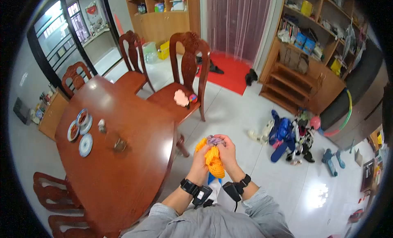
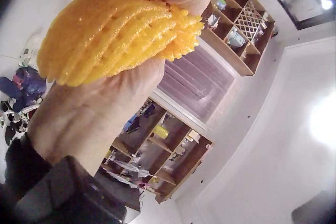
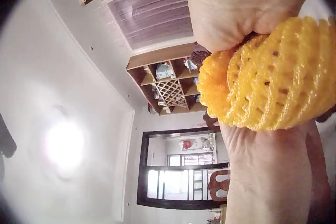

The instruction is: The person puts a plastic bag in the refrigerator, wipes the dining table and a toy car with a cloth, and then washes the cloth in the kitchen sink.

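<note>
Left hand grip: the left hand point(image 1: 199, 161) has its fingers curled tight round the yellow net point(image 1: 214, 164). It is clamped on the net's left side.
Right hand grip: the right hand point(image 1: 229, 155) is curled round the net's right side. Its fingertips pinch at the top.
Yellow net: a soft foam net with holes, all bunched up. Both hands hold it up in the air over the floor, just off the counter's right edge. In both wrist views it is squashed against the palm.
Top of the net: a small grey-purple lump point(image 1: 215, 140) pokes out between the fingertips. I cannot tell what it is.
Counter: a big brown wooden counter point(image 1: 123, 176) with a rounded edge, to the left of the hands.
Plates: two plates point(image 1: 77, 124) with red-brown food on them sit near the counter's left edge, touching each other. A blue and white plate point(image 1: 85, 145) lies just beside them.
Chair: a wooden chair point(image 1: 189, 57) stands at the counter's far right edge. A pink thing point(image 1: 180, 97) and a little ball point(image 1: 193, 98) lie on its seat.
Floor: a heap of shoes and toys point(image 1: 290, 139) lies on the white floor, well apart from the hands.
Shelves: wooden shelves point(image 1: 311, 41) hold books and boxes.
</note>
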Demonstrator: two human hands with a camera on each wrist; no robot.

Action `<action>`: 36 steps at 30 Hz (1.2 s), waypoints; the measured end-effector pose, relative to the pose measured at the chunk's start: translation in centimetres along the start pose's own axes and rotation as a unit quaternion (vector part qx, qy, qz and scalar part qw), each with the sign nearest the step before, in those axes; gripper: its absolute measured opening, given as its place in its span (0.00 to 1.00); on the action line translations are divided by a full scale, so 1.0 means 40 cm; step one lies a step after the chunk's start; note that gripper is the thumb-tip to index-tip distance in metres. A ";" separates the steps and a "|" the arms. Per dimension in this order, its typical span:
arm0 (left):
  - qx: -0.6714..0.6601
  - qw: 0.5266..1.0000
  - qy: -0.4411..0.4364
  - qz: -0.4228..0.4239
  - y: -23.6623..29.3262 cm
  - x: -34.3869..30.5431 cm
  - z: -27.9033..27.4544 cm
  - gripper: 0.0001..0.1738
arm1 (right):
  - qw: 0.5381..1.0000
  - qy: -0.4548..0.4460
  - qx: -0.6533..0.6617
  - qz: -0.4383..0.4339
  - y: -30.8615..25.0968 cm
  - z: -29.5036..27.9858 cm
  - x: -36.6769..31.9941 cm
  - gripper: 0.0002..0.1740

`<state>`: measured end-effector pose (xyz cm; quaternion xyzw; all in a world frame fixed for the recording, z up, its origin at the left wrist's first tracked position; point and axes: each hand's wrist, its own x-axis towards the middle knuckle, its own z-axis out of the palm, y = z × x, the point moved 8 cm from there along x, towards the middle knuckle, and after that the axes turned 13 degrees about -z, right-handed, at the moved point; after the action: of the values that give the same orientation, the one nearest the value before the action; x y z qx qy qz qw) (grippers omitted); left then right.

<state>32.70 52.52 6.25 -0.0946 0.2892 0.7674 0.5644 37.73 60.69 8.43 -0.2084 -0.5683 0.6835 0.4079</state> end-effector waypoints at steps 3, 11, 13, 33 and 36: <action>0.071 0.997 -0.024 -0.004 0.016 0.168 0.118 0.12 | 0.998 0.011 -0.050 -0.024 -0.013 -0.079 0.192 0.17; 0.079 0.987 -0.100 -0.096 -0.040 0.617 0.454 0.11 | 0.989 0.142 -0.011 -0.030 -0.042 -0.387 0.592 0.17; 0.098 0.985 -0.087 -0.117 -0.039 0.708 0.518 0.11 | 0.986 0.162 -0.020 -0.040 -0.044 -0.437 0.682 0.17; -0.054 0.996 -0.034 0.064 0.607 1.774 0.825 0.08 | 0.999 -0.029 -0.009 -0.025 0.222 -0.279 1.989 0.14; -0.066 0.993 -0.034 0.091 0.735 1.872 0.838 0.08 | 0.998 -0.037 -0.038 -0.042 0.283 -0.217 2.151 0.15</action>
<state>-14.15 125.98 8.14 -0.0786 0.2259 0.8358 0.4942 -9.33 134.11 10.77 -0.1746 -0.6168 0.6507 0.4070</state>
